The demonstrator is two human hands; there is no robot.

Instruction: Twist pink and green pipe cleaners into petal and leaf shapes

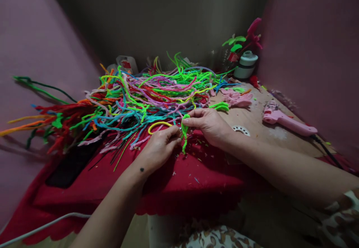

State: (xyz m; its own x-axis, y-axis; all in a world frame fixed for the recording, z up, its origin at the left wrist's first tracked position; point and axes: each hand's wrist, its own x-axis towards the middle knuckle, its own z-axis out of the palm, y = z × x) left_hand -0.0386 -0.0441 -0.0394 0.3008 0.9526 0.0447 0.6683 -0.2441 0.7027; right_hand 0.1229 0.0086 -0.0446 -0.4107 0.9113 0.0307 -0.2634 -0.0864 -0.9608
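Note:
A bright green pipe cleaner (184, 138) is bent into a small loop with a tail hanging down. My right hand (209, 124) pinches its upper part between thumb and fingers. From the other side, my left hand (162, 145) is closed, its fingertips pressed together at the left edge of the same green piece. A yellow loop (151, 126) shows just behind my left hand; whether the hand touches it I cannot tell. Past both hands lies a big tangled heap of coloured pipe cleaners (157, 87).
A pink hot glue gun (291, 123) with a dark cord rests on a brown board (259, 119), near a white ring with holes (241, 130). At the back stands a pale jar (246, 65). A black phone (70, 166) lies left on the red cloth (190, 184). Walls border both sides.

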